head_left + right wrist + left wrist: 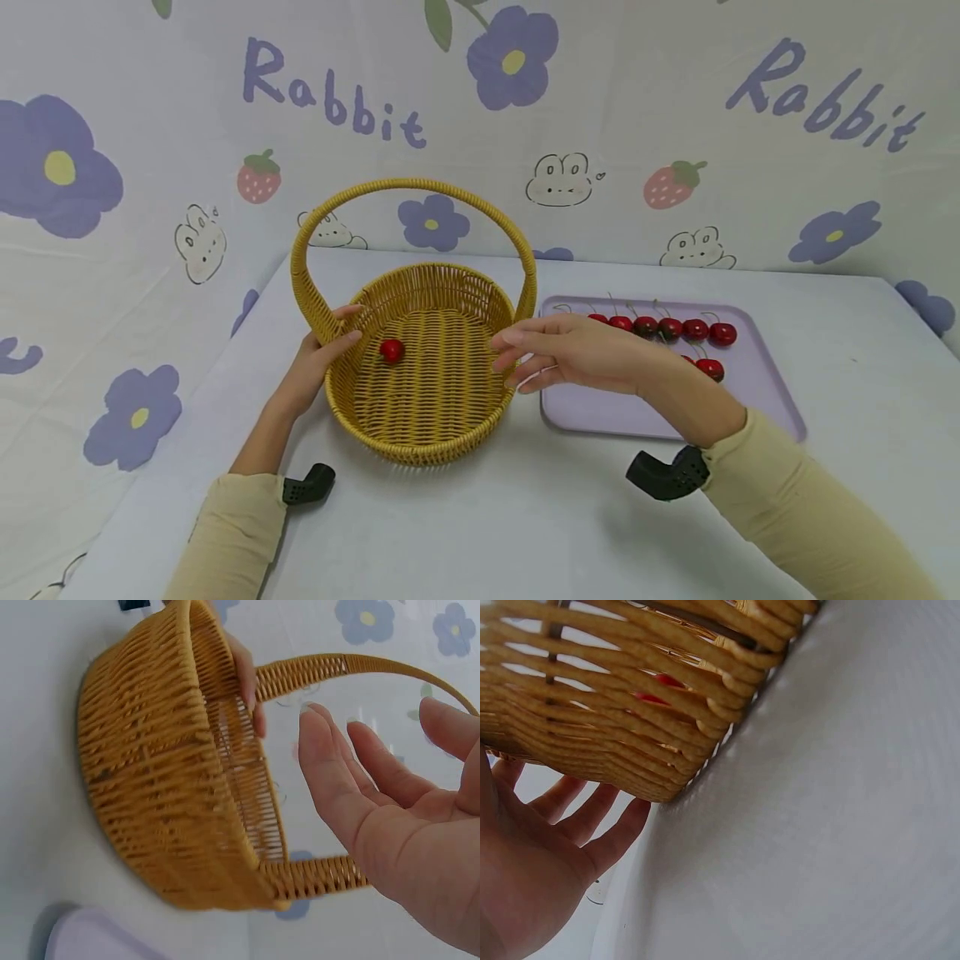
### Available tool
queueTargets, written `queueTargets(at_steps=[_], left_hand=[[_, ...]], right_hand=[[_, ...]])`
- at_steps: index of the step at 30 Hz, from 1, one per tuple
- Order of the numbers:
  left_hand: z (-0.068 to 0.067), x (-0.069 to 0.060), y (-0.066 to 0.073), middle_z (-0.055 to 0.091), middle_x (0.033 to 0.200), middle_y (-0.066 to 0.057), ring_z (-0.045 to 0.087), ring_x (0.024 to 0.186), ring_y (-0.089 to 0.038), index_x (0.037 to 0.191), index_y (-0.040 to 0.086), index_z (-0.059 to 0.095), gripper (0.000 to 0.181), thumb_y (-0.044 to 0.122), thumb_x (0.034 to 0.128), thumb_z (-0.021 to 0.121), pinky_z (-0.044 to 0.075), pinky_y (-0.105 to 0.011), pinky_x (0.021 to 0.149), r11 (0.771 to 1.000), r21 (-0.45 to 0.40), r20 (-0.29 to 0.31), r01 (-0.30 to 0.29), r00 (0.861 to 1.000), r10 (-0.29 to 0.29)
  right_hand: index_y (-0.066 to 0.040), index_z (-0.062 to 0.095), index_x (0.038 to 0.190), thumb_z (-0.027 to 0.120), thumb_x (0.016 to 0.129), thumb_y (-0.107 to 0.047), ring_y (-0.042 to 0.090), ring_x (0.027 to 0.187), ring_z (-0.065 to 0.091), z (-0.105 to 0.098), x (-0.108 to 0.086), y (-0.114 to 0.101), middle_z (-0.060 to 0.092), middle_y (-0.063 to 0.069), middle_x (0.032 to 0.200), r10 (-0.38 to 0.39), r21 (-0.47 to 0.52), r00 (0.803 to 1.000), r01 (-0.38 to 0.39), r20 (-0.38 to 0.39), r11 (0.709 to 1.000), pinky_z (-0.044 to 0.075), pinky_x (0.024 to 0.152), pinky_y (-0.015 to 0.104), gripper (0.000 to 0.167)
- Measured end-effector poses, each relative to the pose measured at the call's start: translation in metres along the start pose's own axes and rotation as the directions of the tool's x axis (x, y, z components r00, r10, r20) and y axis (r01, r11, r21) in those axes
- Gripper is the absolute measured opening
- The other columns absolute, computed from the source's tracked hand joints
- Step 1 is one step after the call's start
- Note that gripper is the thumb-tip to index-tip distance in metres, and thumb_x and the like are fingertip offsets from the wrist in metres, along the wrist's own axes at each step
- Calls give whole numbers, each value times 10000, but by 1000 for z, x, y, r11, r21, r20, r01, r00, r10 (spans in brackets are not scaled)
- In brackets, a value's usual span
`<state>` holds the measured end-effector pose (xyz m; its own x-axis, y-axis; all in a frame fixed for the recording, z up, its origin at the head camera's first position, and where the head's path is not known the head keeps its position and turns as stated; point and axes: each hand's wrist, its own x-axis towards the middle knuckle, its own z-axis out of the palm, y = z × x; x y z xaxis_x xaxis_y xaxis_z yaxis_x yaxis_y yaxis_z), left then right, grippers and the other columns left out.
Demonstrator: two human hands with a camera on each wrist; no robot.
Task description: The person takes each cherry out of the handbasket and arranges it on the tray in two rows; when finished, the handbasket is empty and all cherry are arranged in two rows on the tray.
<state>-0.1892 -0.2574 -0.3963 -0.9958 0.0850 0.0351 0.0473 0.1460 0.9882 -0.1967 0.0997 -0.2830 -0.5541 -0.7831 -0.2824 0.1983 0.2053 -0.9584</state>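
Observation:
A yellow woven basket (420, 454) with a tall arched handle stands on the table, and one red cherry (392, 351) lies inside it toward the left. My left hand (318, 358) holds the basket's left rim near the foot of the handle. In the left wrist view, the fingers (622, 832) of that hand touch the outer wicker wall. My right hand (573, 350) hovers by the basket's right rim, its fingers loosely bent and nothing held. To the right, a pale purple tray (615, 417) carries several cherries (670, 329) with stems; my right hand and forearm hide some of them.
The table (480, 533) has a white cover. Behind it hangs a white cloth (480, 150) printed with flowers, rabbits and strawberries. A black wrist device (667, 473) sits at my right cuff and another black device (309, 485) at my left.

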Motion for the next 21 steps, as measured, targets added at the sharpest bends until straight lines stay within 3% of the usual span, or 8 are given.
queueTargets(at_steps=[11, 21], left_hand=[[0, 0, -1, 343, 1486, -129, 295, 1360, -280, 1441, 56, 377, 509, 231, 983, 513, 189, -475, 1097, 1000, -4, 1, -9, 1000, 9], [-1, 0, -3, 344, 1490, -109, 306, 1357, -272, 1442, 63, 380, 511, 232, 980, 521, 197, -464, 1097, 1000, -13, 1, -8, 1000, 8]], right_hand=[[-3, 508, 1314, 481, 1012, -223, 316, 1087, 569, 22, 53, -13, 557, 184, 1214, 50, -2, 998, -50, -26, 999, 473, 917, 402, 375], [-9, 492, 1320, 541, 982, -289, 349, 1136, 549, 30, 95, -21, 552, 194, 1237, 147, 21, 979, -145, -139, 989, 468, 923, 412, 442]])
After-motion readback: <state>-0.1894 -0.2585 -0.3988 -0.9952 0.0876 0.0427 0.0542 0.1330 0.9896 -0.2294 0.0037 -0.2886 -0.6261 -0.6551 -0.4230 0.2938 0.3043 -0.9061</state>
